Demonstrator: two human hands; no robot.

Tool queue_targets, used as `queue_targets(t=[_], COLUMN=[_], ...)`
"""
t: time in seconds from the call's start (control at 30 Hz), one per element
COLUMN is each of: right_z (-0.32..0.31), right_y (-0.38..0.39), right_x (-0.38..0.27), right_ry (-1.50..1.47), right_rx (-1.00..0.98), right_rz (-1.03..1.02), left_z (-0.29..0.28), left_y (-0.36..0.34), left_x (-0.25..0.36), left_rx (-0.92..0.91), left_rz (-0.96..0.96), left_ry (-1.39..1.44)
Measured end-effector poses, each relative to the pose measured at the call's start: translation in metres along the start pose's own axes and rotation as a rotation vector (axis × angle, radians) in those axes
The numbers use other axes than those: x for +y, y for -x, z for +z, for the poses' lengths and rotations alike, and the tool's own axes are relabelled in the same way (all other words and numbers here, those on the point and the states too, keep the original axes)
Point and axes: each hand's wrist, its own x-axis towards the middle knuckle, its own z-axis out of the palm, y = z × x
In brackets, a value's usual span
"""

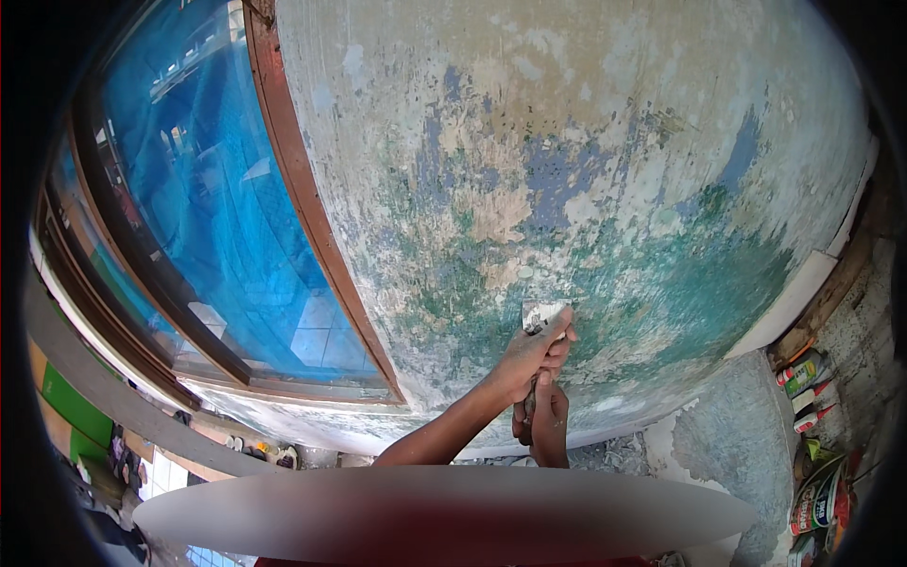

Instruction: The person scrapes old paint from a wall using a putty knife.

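Note:
A metal scraper (543,314) lies with its blade against the peeling wall (624,208), which has patches of green, blue and cream paint. My left hand (539,352) reaches in from the lower left, its fingers wrapped round the upper part of the scraper just below and over the blade. Below it, my right hand (545,411) is closed round the scraper's handle. Both hands are to the right of a brown-framed window (203,217) backed by blue sheeting.
At the right, several small bottles (808,402) and a bucket (812,496) stand beside a grey ledge (742,425). At the lower left, shoes (283,455) and a green board (71,406) show. A blurred oval covers the bottom of the view.

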Motion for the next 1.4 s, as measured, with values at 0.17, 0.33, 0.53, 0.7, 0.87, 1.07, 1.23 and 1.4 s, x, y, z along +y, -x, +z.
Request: queue_targets(t=[0.17,0.33,0.53,0.7,0.87,1.07,1.23,1.4], right_z=[-0.009,-0.003,-0.001,-0.004,0.005,-0.010,-0.025,-0.037], right_y=[0.007,0.004,-0.001,0.016,-0.002,-0.002,0.032,0.035], right_x=[0.032,0.010,-0.007,0.017,-0.015,-0.003,0.033,0.034], right_ry=[-0.005,0.020,-0.065,-0.101,-0.071,-0.289,-0.148,0.059], right_rx=[0.042,0.057,0.008,0.097,0.024,-0.156,-0.150,0.059], right_rz=[-0.005,0.029,0.004,0.131,0.006,0.138,0.173,-0.095], left_z=[-0.016,-0.006,0.007,-0.007,0.007,-0.001,-0.024,-0.069], left_y=[-0.001,0.001,-0.002,0.002,-0.005,-0.004,0.011,0.021], left_x=[-0.029,-0.014,0.007,-0.022,0.011,0.004,-0.030,-0.067], left_rx=[0.061,0.065,-0.045,0.017,-0.054,-0.151,-0.107,-0.208], left_rz=[-0.093,-0.061,0.010,-0.103,0.012,-0.028,-0.189,-0.015], left_ry=[-0.044,-0.028,0.019,-0.008,0.029,0.063,0.037,0.111])
